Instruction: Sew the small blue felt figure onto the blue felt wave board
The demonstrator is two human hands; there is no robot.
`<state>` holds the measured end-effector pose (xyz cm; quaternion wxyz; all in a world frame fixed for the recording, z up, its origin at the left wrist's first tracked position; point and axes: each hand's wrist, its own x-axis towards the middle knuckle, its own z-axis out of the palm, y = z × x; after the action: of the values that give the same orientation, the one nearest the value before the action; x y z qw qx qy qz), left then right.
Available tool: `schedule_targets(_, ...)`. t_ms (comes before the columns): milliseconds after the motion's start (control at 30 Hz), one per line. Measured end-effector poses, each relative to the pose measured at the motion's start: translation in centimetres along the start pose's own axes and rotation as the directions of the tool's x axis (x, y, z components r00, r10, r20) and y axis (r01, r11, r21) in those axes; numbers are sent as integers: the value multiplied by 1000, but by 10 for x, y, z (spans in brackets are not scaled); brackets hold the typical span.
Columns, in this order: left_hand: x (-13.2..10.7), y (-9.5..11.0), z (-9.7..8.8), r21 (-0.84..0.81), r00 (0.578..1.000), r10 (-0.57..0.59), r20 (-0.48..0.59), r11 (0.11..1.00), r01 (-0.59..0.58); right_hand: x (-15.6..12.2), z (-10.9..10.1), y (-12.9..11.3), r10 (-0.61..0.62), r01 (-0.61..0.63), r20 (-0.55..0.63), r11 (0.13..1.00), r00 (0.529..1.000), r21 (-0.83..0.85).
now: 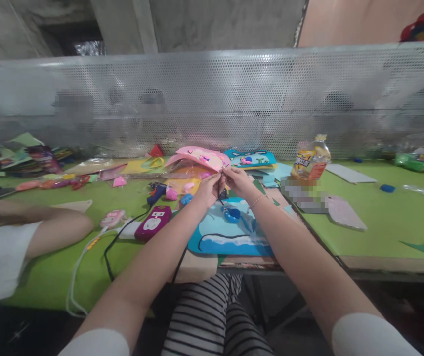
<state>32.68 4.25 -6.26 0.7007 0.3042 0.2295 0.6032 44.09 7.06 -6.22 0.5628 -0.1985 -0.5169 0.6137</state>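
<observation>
While left fingers (212, 189) pinch thin dark strip (219, 188), right fingers (233, 175) pinch its top — above blue board (234, 243).

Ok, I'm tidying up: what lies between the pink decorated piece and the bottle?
The head view shows a blue decorated piece and light-blue paper there.
</observation>
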Motion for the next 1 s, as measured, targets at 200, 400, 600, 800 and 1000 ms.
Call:
schedule_targets(200,0,0,1,3,1000,23,-16,1000,-23,1,-2,3,-1,1,45,1000,999,0)
schedule_targets(400,3,-1,0,24,1000,30,-9,999,-30,2,-2,3,-16,17,44,1000,999,-19)
schedule_targets(600,3,-1,0,51,999,37,13,998,-37,3,-1,4,-31,32,51,999,998,-29)
schedule_targets(800,3,-2,-1,82,998,39,47,996,-43,2,-1,3,-32,33,39,998,999,-44)
schedule_targets(1000,0,-3,2,110,997,24,70,993,-32,2,-3,3,-25,28,41,996,999,-82)
